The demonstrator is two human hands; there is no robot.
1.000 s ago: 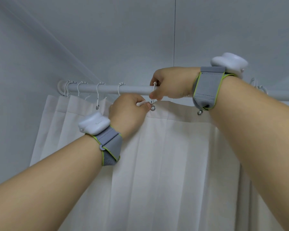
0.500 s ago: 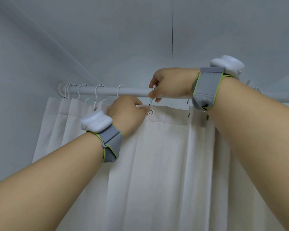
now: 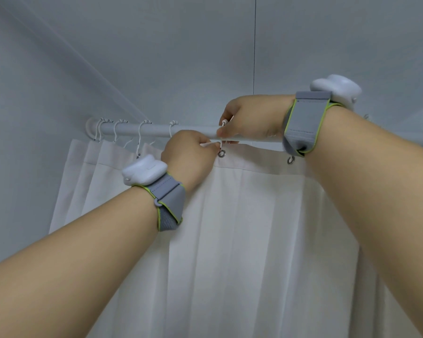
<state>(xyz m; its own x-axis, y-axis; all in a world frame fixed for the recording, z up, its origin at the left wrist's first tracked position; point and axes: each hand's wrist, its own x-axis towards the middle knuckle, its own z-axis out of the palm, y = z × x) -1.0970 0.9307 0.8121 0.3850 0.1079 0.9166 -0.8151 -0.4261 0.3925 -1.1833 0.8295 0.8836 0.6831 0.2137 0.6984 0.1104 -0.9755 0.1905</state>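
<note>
A white shower curtain [image 3: 242, 228] hangs below a white rod [image 3: 154, 130]. My right hand [image 3: 252, 118] pinches a white curtain hook [image 3: 222, 132] at the rod. My left hand [image 3: 188, 154] sits just below the rod and pinches the hook's free lower end beside a metal grommet [image 3: 221, 153] in the curtain's top hem. A second grommet [image 3: 290, 160] shows under my right wrist. Whether the hook passes through the grommet cannot be made out. Both wrists wear grey straps with white devices.
Several more white hooks [image 3: 142, 132] hang on the rod to the left, near its wall mount [image 3: 90, 128]; some hold the curtain's left pleats. Grey walls and ceiling close in above and on the left. The rod runs on to the right behind my right arm.
The curtain's top edge near the grommet has shifted slightly. Both hands stay at the same hook, with only small finger movements.
</note>
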